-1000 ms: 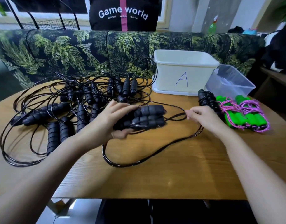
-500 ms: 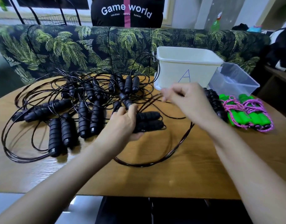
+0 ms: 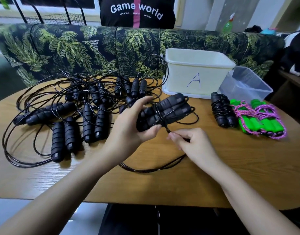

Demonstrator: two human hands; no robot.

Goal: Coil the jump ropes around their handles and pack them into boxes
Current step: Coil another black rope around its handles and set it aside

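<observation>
Left hand (image 3: 129, 128) clasps the black handles (image 3: 168, 109) over the table (image 3: 230, 167) middle; right hand (image 3: 195, 145) pinches the cord (image 3: 167, 130), probably springy and slick; best held taut near the wrap.

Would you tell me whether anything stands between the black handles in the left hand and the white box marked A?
Nothing visible does: only bare table lies between the black handles and the white box. The coiled black rope sits aside.

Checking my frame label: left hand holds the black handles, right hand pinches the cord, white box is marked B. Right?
The head view shows the white box marked A, not B. The left hand does hold the black handles, and the right hand pinches the cord.
</observation>
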